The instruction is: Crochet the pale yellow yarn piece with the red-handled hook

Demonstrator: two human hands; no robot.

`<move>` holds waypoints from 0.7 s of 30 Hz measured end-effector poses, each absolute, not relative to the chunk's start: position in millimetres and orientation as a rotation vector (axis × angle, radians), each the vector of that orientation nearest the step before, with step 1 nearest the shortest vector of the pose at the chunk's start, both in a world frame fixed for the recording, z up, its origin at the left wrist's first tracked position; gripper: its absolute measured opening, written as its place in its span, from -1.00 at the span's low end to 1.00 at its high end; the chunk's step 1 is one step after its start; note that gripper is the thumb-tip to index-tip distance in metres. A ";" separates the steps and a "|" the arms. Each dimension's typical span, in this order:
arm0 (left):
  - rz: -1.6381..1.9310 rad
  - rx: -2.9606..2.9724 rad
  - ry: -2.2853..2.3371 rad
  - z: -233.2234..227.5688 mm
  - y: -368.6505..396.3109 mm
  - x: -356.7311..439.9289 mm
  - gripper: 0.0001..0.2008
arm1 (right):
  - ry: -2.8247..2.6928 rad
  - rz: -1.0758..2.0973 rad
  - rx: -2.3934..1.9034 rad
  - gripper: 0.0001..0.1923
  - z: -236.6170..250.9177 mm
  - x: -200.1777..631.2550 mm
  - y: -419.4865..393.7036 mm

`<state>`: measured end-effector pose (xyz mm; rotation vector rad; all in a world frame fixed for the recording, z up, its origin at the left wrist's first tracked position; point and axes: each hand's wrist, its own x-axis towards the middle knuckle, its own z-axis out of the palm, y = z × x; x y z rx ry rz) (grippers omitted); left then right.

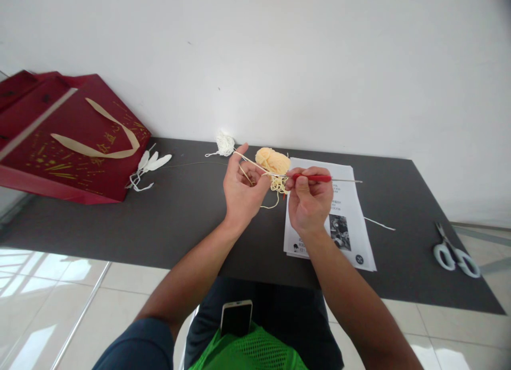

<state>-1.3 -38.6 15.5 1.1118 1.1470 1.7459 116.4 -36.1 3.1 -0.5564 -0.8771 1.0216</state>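
Observation:
My left hand is raised above the dark table, with pale yellow yarn strands running over its index finger and pinched between thumb and fingers. My right hand grips a crochet hook with a red handle; its metal shaft sticks out to the right. Between the two hands hangs a small loose tangle of yellow yarn. A ball of the same yellow yarn lies just behind them on the table.
A printed paper sheet lies under my right hand. White-handled scissors sit far right. A red gift bag lies at the left, white pieces beside it. A white yarn ball is by the wall. A phone rests on my lap.

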 end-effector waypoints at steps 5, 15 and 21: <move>1.755 1.062 1.157 19.8 -39.1 -0.6 -0.26 | -0.923 0.969 -0.561 -0.82 -0.8 116.5 -36.2; 1.804 1.133 1.274 18.3 -39.3 0.7 -0.39 | -1.104 0.706 -0.609 -0.88 -0.4 110.7 -43.9; 1.829 1.112 1.260 15.6 -35.9 -1.8 -0.45 | -1.281 0.525 -0.588 -0.75 -8.3 110.9 -45.6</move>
